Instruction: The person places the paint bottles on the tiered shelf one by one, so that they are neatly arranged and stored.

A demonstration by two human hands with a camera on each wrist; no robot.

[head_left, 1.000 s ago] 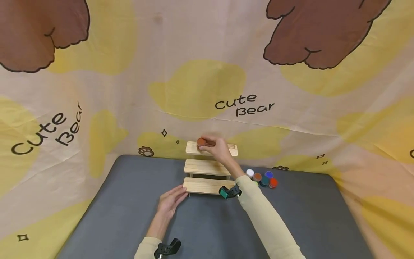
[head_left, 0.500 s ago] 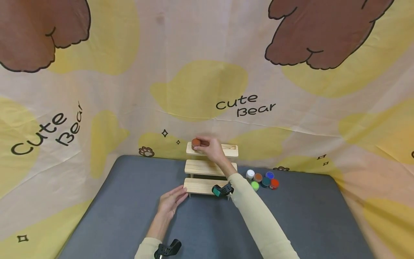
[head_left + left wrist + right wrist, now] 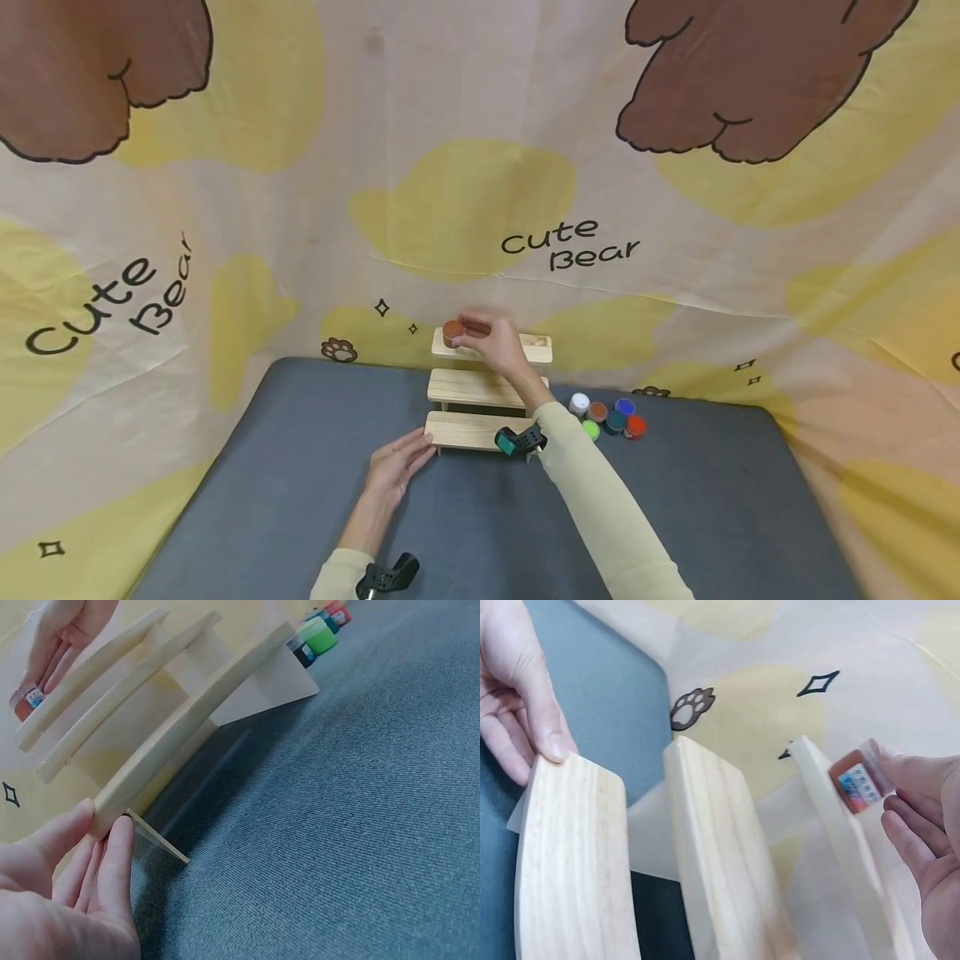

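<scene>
A three-tier wooden display stand (image 3: 480,429) stands on the grey table. My right hand (image 3: 498,343) is over its top tier and pinches a small orange-brown paint jar (image 3: 452,333) between thumb and fingers. In the right wrist view that jar (image 3: 856,781), with its printed label, sits at the left end of the top board. My left hand (image 3: 393,469) grips the left end of the lowest tier. The left wrist view has its thumb on the board's top and the fingers (image 3: 116,862) underneath.
Right of the stand is a cluster of paint jars, among them white (image 3: 579,404), brown (image 3: 597,412), blue (image 3: 625,406), dark teal (image 3: 615,422), red (image 3: 635,427) and light green (image 3: 591,429). A printed bear cloth (image 3: 450,208) hangs close behind the stand.
The right hand has carried the orange-brown jar left along the top tier to its left end, with hardly any motion in the last half second. The left hand keeps its place.
</scene>
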